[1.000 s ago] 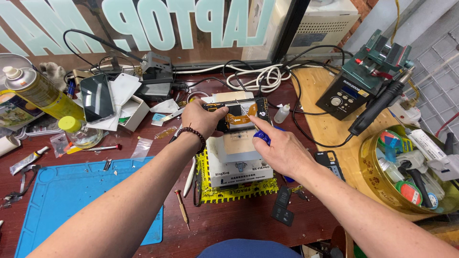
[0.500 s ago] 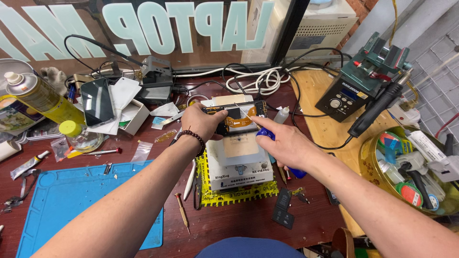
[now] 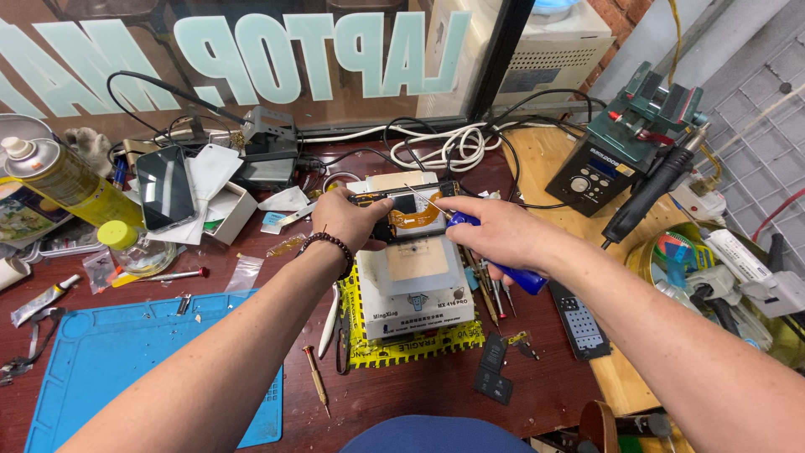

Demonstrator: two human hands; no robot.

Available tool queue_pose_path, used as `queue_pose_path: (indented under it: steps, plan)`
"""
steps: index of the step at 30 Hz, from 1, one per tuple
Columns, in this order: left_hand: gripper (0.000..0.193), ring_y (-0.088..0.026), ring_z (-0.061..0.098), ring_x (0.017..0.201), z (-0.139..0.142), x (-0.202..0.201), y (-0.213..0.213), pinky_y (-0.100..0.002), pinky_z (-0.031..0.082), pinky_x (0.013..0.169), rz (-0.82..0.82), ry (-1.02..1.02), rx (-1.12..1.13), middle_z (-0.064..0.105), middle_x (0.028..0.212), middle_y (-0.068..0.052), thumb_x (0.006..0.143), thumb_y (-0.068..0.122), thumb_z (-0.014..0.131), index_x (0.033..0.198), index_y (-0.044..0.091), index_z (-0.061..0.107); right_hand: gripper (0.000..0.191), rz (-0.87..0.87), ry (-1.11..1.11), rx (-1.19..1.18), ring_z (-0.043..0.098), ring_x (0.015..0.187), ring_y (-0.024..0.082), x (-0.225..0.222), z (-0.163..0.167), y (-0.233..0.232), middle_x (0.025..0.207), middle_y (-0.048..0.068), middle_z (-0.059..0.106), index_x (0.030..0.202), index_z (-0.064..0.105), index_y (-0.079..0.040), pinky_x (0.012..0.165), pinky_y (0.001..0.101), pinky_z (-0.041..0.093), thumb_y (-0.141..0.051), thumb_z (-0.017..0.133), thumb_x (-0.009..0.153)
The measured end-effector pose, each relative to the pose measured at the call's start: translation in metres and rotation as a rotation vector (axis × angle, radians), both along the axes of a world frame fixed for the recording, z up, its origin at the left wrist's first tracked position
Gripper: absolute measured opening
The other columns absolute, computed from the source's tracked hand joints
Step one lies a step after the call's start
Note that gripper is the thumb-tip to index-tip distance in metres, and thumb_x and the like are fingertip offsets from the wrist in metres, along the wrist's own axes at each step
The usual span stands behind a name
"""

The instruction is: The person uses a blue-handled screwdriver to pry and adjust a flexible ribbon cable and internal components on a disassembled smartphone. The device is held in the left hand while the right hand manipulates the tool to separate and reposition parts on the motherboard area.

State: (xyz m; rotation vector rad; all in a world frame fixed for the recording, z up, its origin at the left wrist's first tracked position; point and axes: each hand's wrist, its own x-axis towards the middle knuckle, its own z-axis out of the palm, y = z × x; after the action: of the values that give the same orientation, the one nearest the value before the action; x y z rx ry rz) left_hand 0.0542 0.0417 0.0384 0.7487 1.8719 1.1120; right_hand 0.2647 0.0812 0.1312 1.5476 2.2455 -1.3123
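My left hand [image 3: 348, 220] grips the left end of an opened phone [image 3: 411, 210] with an orange flex cable showing, held flat on top of a white box-shaped heating machine [image 3: 411, 285]. My right hand [image 3: 495, 231] holds a blue-handled screwdriver [image 3: 511, 273], its thin metal tip pointing at the phone's upper middle. A dark bead bracelet [image 3: 329, 245] circles my left wrist.
A blue work mat [image 3: 126, 369] lies at the front left, with a small screwdriver [image 3: 316, 377] beside it. A yellow spray can [image 3: 63, 180] and a dark phone [image 3: 165, 187] sit at the left. A soldering station [image 3: 599, 172] with its handpiece [image 3: 650, 197] stands right, coiled white cable [image 3: 440, 147] behind.
My right hand has shifted slightly right and the screwdriver tip now points at the phone's top middle. The left hand keeps its grip on the phone.
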Motion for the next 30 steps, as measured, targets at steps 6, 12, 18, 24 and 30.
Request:
queue_pose_path:
  steps: [6, 12, 18, 24, 30]
  plan:
    - [0.035, -0.028, 0.078, 0.081, -0.007, -0.006, 0.001, -0.037, 0.065, 0.056, -0.002, -0.257, 0.077, 0.072, 0.103, -0.02, 0.083, 0.01, 0.076, 0.108, -0.009, 0.063, 0.059, 0.056, -0.113, 0.064, 0.064, 0.046, 0.019, -0.008, 0.005, 0.0, 0.074, 0.01, 0.07, 0.151, 0.045, -0.034, 0.042, 0.0361, 0.056, -0.03, 0.055, 0.092]
    - [0.03, -0.029, 0.079, 0.081, -0.013, -0.005, 0.002, -0.038, 0.064, 0.055, 0.047, -0.209, 0.061, 0.073, 0.104, -0.019, 0.083, 0.004, 0.073, 0.108, -0.011, 0.063, 0.06, -0.068, -0.058, 0.112, 0.065, 0.048, 0.02, -0.012, 0.001, -0.028, 0.072, 0.011, 0.07, 0.15, 0.048, -0.035, 0.046, 0.0374, 0.058, -0.032, 0.056, 0.091]
    - [0.03, -0.03, 0.078, 0.08, -0.01, -0.004, -0.001, -0.038, 0.063, 0.055, 0.053, -0.222, 0.035, 0.073, 0.104, -0.019, 0.084, 0.003, 0.073, 0.11, -0.011, 0.063, 0.062, -0.007, -0.039, 0.175, 0.066, 0.048, 0.021, -0.016, 0.005, -0.037, 0.068, 0.01, 0.071, 0.151, 0.047, -0.033, 0.049, 0.0359, 0.057, -0.028, 0.052, 0.089]
    - [0.031, -0.027, 0.079, 0.081, -0.008, -0.002, -0.001, -0.036, 0.063, 0.056, 0.063, -0.172, 0.019, 0.073, 0.105, -0.017, 0.084, 0.004, 0.075, 0.11, -0.01, 0.065, 0.059, -0.048, -0.022, 0.133, 0.064, 0.048, 0.02, -0.017, 0.006, -0.042, 0.067, 0.011, 0.069, 0.15, 0.048, -0.032, 0.049, 0.0374, 0.056, -0.03, 0.053, 0.092]
    - [0.034, -0.027, 0.079, 0.083, -0.006, -0.001, -0.003, -0.036, 0.063, 0.056, 0.051, -0.19, 0.023, 0.074, 0.106, -0.019, 0.084, 0.004, 0.074, 0.113, -0.011, 0.064, 0.06, -0.071, -0.013, 0.097, 0.064, 0.048, 0.019, -0.019, 0.002, -0.043, 0.072, 0.009, 0.07, 0.152, 0.046, -0.033, 0.048, 0.0375, 0.058, -0.03, 0.052, 0.093]
